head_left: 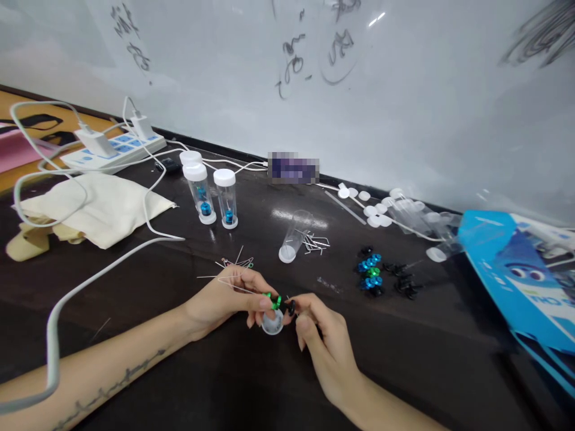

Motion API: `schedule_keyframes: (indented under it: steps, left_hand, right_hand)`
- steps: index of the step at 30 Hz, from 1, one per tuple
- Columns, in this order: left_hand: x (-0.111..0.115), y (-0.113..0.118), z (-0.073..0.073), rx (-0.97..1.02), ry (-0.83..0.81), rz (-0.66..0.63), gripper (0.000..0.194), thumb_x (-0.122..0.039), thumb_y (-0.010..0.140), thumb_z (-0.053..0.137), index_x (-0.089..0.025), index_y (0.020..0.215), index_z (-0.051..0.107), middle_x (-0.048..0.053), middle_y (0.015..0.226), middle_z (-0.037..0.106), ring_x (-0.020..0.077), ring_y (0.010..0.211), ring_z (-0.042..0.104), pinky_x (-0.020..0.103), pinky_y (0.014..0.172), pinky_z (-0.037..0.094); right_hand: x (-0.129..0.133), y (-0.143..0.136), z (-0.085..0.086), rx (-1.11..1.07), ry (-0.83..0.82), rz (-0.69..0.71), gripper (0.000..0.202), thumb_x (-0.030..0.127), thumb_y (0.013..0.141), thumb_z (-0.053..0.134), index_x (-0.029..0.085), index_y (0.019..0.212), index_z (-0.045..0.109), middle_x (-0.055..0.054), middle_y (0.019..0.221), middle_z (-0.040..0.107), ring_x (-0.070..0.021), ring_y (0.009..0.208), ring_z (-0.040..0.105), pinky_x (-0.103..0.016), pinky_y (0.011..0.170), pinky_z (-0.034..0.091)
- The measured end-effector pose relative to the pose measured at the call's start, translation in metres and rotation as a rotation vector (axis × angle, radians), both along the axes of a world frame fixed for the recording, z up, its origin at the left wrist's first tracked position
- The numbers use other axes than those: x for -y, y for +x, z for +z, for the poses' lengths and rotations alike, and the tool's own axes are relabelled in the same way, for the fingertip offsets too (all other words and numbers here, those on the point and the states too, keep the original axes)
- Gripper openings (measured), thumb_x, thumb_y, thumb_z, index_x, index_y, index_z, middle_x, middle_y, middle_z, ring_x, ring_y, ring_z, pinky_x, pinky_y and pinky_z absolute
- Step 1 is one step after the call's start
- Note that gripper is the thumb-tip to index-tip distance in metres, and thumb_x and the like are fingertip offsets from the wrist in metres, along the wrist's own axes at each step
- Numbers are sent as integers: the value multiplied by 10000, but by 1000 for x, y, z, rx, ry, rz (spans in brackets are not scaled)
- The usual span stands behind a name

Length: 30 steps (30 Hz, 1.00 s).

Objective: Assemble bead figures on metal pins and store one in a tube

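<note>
My left hand (pixel 240 293) pinches a small shiny green spool-shaped part (pixel 275 301) between thumb and fingers. Close against it on the right is a small black round-ended part (pixel 291 308), at the closed fingertips of my right hand (pixel 326 338). A white round cap (pixel 272 324) shows just below the green part, by my left fingertips; whether it is held or lies on the table I cannot tell. Thin bent wires (pixel 240 263) lie behind my left hand. Farther back stands a clear tube (pixel 299 230) with a white base, beside several bent metal pins (pixel 318 242).
Blue and green spool-shaped parts (pixel 371 272) and black parts (pixel 406 284) lie right. Capped tubes (pixel 227 200) stand back left. White discs (pixel 377 212) and a blue bag (pixel 503 263) are right. A cable (pixel 85 287), cloth (pixel 103 206) and power strip (pixel 119 152) occupy the left.
</note>
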<state>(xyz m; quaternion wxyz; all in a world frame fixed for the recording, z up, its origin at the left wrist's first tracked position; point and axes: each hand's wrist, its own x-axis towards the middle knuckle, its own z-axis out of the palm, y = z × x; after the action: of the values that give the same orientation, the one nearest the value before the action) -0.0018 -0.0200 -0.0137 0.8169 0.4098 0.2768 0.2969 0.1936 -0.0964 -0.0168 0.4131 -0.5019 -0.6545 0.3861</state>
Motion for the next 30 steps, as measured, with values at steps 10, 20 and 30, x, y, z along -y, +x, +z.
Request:
schedule_keyframes:
  steps: [10,20,30]
  left_hand:
    - [-1,-2,0,-16,14,-20,112,-153,704,801,-86,779,752,76,666,757,97,493,638,134,428,502]
    - [-1,-2,1,-25,22,-30,98,-150,714,791,-83,773,750,79,658,755,95,493,636,133,431,508]
    - [-1,-2,1,-9,8,-50,97,-145,703,797,-96,768,745,74,650,754,101,486,638,142,425,505]
  right_hand:
    - [-2,-2,-1,30,13,-60,114,277,930,580,237,1015,644,60,659,531,-95,516,477,-226,548,382]
    - [-1,-1,0,58,56,-40,76,267,924,593,236,983,629,46,717,535,-102,563,487,-237,580,381]
    - [-4,-1,1,70,53,0,91,273,926,589,210,865,615,48,664,512,-104,553,461,-238,550,355]
